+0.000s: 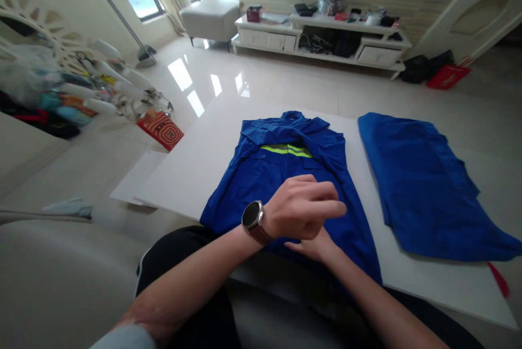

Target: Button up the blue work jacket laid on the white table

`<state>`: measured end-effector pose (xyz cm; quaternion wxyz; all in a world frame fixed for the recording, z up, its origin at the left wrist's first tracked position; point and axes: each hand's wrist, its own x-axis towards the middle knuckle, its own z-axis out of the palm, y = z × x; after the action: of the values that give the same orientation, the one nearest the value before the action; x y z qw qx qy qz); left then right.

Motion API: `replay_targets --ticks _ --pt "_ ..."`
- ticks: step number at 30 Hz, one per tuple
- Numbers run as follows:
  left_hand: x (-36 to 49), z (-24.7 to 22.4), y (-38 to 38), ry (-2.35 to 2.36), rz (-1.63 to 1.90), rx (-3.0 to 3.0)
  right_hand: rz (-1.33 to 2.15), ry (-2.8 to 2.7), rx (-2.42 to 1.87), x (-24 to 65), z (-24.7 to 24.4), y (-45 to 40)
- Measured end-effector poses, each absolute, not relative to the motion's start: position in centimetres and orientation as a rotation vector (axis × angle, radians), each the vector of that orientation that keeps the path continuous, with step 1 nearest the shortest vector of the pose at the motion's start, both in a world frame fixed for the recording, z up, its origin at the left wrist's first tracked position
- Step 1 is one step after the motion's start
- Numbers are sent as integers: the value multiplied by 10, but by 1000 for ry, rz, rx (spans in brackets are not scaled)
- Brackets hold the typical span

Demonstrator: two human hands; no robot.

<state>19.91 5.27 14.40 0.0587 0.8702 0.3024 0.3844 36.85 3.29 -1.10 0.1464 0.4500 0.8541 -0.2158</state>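
A blue garment (261, 180) with a yellow-green reflective stripe lies spread on the white board (183, 159), its collar at the far end. My left hand (304, 206), with a dark round watch (253, 214) on the wrist, is above the lower half of the garment. Its fingers are curled together; whether they hold anything is hidden. My right hand (313, 245) is below and partly behind the left, at the garment's near part, thumb stretched out and other fingers partly covered. Another blue garment (424, 186) lies folded at the right of the board.
A red patterned bag (161, 130) stands on the floor beyond the board's left edge. Farther back are a white cabinet (265, 39) with several items on it, a grey stool (212, 14) and a red bag (447, 76). Clutter lies at the far left.
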Motion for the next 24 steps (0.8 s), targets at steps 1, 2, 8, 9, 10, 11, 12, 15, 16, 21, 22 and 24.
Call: replay_targets --ticks 1,2,8,9,10,11,12,15,16,21,22,24 --pt "201 133 60 897 1200 2643 -617 2465 1277 368 -9 32" --pt "202 122 65 893 1227 2641 -612 2469 1260 368 -9 32" --pt "200 99 66 870 1246 2559 -617 2478 1229 365 -17 33" --pt "200 100 66 856 1271 2538 -617 2486 1232 365 -17 34" --pt "200 101 66 843 1300 2518 -617 2495 1238 365 -17 34" --pt "200 102 67 832 1329 2501 -615 2503 1246 365 -16 35" --pt "201 102 67 826 1354 2489 -612 2509 1256 365 -15 35" --pt "201 99 68 837 1390 2486 -597 2521 1281 365 -14 35" --pt "200 97 68 831 1396 2493 -596 2525 1277 365 -14 35" --pt "197 88 69 699 1474 2392 -632 2520 1243 365 -18 36" --pt "196 88 68 737 1464 2353 -631 2517 1236 365 -18 37" --pt "197 87 67 872 1424 2273 -611 2518 1220 364 -18 37"
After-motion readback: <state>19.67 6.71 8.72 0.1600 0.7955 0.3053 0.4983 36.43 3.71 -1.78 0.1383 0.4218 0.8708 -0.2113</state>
